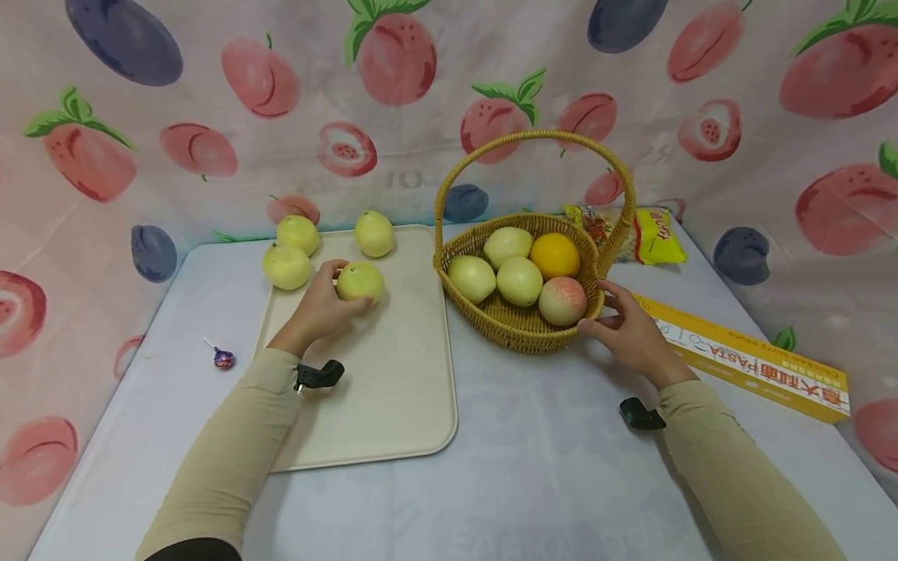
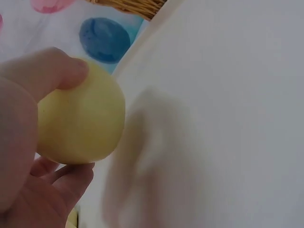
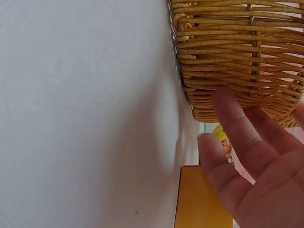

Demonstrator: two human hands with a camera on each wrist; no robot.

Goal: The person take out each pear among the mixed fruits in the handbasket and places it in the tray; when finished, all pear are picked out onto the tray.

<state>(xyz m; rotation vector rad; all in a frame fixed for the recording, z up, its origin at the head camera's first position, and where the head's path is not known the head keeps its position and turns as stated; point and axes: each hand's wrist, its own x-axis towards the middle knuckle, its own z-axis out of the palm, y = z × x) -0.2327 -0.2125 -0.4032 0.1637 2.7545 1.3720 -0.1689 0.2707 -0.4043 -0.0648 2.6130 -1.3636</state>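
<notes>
My left hand (image 1: pixel 324 305) grips a round yellow-green pear (image 1: pixel 362 281) above the beige tray (image 1: pixel 379 389); in the left wrist view the thumb lies over the pear (image 2: pixel 90 123) and fingertips support its underside. Another pear (image 1: pixel 374 234) sits at the tray's far edge, and two more (image 1: pixel 287 266) (image 1: pixel 298 234) sit at its far left corner. My right hand (image 1: pixel 634 335) holds the right end of the wicker basket (image 1: pixel 512 331), with thumb and fingers about its side. Inside the basket are several pears (image 1: pixel 520 282), an orange (image 1: pixel 556 255) and a peach (image 1: pixel 563 301).
A yellow pasta box (image 1: pixel 758 362) lies right of my right hand. Behind the basket is a yellow snack packet (image 1: pixel 659 236). A wrapped lollipop (image 1: pixel 224 358) lies left of the tray. The basket's tall handle (image 1: pixel 536 135) arches above it. A fruit-printed cloth hangs behind.
</notes>
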